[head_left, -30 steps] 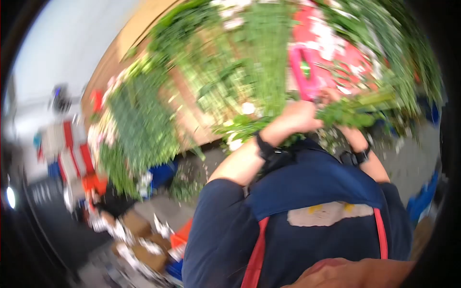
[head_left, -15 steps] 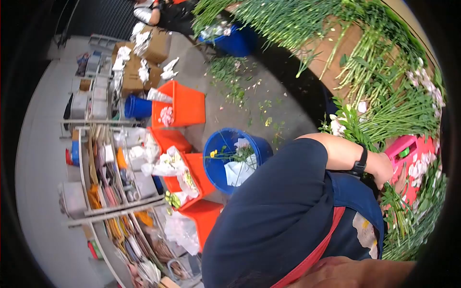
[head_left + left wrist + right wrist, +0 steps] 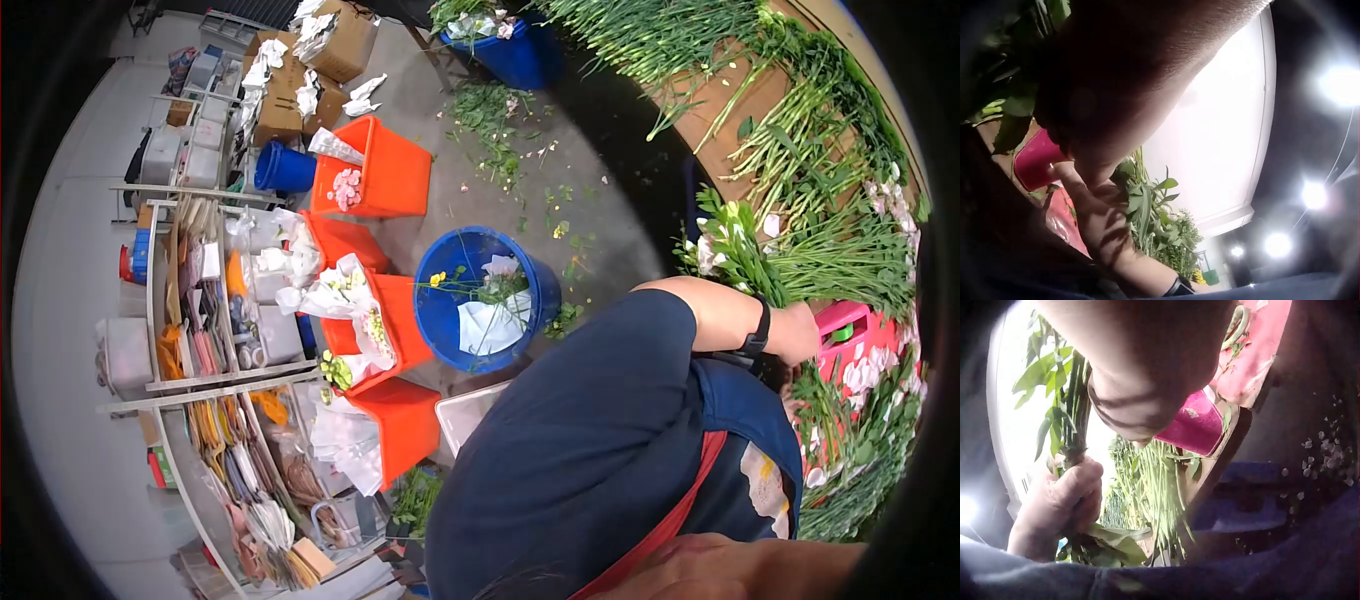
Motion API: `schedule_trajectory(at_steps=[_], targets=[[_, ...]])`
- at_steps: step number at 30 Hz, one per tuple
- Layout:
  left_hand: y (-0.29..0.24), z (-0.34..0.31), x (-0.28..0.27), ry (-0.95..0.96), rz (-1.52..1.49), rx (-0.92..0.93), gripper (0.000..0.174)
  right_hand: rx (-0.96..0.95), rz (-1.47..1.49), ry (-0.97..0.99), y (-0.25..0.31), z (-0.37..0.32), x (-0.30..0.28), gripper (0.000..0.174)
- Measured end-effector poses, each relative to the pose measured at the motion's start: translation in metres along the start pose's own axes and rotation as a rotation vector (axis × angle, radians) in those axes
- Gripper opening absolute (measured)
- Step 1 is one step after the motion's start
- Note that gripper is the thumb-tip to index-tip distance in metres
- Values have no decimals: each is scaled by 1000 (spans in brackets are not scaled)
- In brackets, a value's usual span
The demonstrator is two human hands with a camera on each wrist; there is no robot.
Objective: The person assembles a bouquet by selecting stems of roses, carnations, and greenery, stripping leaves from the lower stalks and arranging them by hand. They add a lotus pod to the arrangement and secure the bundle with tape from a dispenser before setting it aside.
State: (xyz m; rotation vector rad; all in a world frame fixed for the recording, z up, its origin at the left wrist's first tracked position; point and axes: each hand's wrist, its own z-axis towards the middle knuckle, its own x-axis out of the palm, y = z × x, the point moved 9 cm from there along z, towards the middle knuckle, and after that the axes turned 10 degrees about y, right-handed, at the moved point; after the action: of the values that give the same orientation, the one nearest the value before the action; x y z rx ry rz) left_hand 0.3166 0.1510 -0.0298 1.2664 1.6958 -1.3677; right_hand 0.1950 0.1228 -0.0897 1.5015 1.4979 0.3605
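Observation:
In the right wrist view my left hand (image 3: 1063,497) grips a leafy bunch of green stems (image 3: 1075,406), leaves showing above and below the fist. The head view shows only the back of the left hand (image 3: 795,335), close to a pink plastic piece (image 3: 835,325). My right hand (image 3: 1138,394) is right against the stems; its fingertips are hidden. From the left wrist, the right hand (image 3: 1100,219) is close under the left, with leaves (image 3: 1147,200) behind it and the pink piece (image 3: 1038,159) beside it.
Long green stems (image 3: 850,260) and white petals (image 3: 870,370) cover much of the table (image 3: 715,105). On the floor stand a blue bin (image 3: 545,300) and several orange bins (image 3: 400,170), with shelves (image 3: 225,390) beyond. Fallen leaves (image 3: 490,125) lie on the floor.
The head view has swung from the table toward the floor bins and shelves, then shifted slightly. The left hand appears a little higher in it; both hands remain by the pink piece.

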Motion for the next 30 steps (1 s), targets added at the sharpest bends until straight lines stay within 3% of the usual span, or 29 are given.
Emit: schedule_trajectory(at_steps=[3,4,6,8,9,11,13,14,17,20,21,22,24,27,30], targets=[[5,-8,-5,-59,96,-21,17,-6,285,27,15,1,6,27],[1,-15,-10,-152,89,0,14,-35,470,-65,25,-4,4,26],[-15,-24,-17,-158,140,19,12,5,632,63,51,-14,7,26],[-20,-30,-27,-296,7,10,13,80,861,45,59,-25,6,27],[-22,-31,-32,-377,-21,-21,16,27,959,136,59,-24,6,28],[-39,-34,-39,-59,-94,57,26,106,1089,2,63,-42,-2,34],[-42,-39,-44,-13,-165,-41,33,-45,1050,-24,84,-65,-15,34],[-62,-54,-63,-15,-41,38,35,-66,1045,-22,92,-79,-20,35],[-62,-62,-54,-6,-131,117,35,-199,765,17,86,-110,-18,34],[-63,-60,-41,43,-427,202,50,-144,610,14,52,-133,-4,27],[-68,-59,-32,189,-588,154,54,-18,515,-11,38,-139,2,24],[-78,-61,-26,337,-744,99,57,-133,587,-88,44,-147,-1,20],[-99,-67,-17,575,-938,30,61,-134,503,-172,32,-155,-6,24],[-132,-76,-10,819,-1066,43,63,-612,350,-497,54,-176,-32,31],[-145,-77,-8,876,-1014,-35,58,-641,-74,-510,71,-184,-35,40]])
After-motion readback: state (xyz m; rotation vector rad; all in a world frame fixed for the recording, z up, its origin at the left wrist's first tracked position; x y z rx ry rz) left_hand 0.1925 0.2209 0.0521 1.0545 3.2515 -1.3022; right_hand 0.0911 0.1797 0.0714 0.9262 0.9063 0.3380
